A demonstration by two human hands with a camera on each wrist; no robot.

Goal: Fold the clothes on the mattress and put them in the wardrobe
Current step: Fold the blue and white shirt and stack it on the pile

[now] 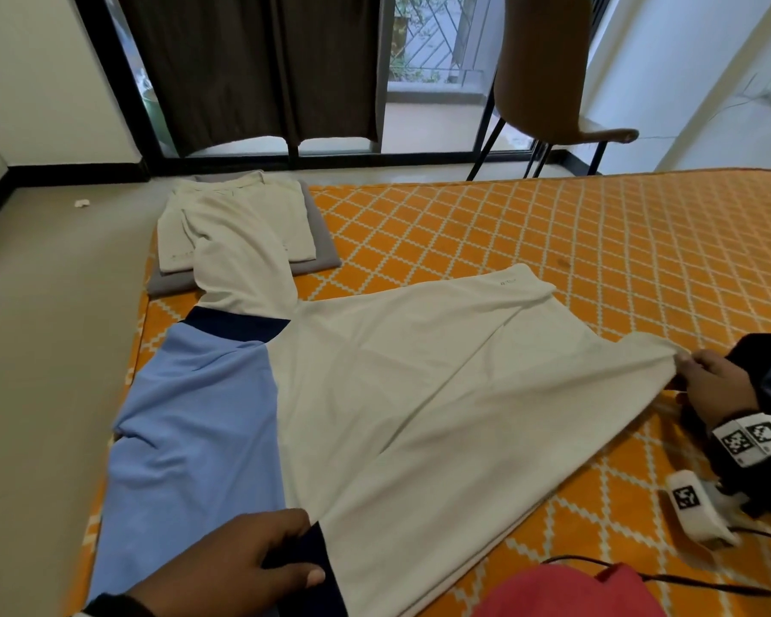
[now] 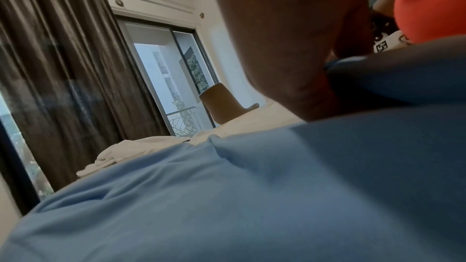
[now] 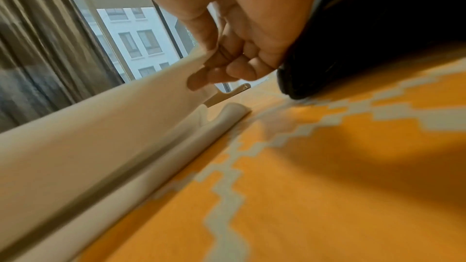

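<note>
A cream shirt (image 1: 419, 385) with light-blue shoulders (image 1: 188, 420) and navy trim lies spread across the orange patterned mattress (image 1: 553, 233). My left hand (image 1: 259, 558) grips its navy edge at the near side, thumb over the dark band. My right hand (image 1: 699, 376) pinches the shirt's cream corner at the right and lifts it off the mattress; in the right wrist view those fingers (image 3: 227, 67) curl round the cream hem (image 3: 161, 95). The left wrist view is filled by blue fabric (image 2: 227, 196). A folded cream garment (image 1: 237, 216) sits on a folded grey one (image 1: 321, 251) at the mattress's far left corner.
A brown chair (image 1: 548, 69) stands beyond the mattress's far edge, before a glass door with dark curtains (image 1: 250, 69). Bare floor (image 1: 50, 327) runs along the mattress's left side. A red cloth (image 1: 570, 594) and a black cable (image 1: 686, 576) lie at the near right.
</note>
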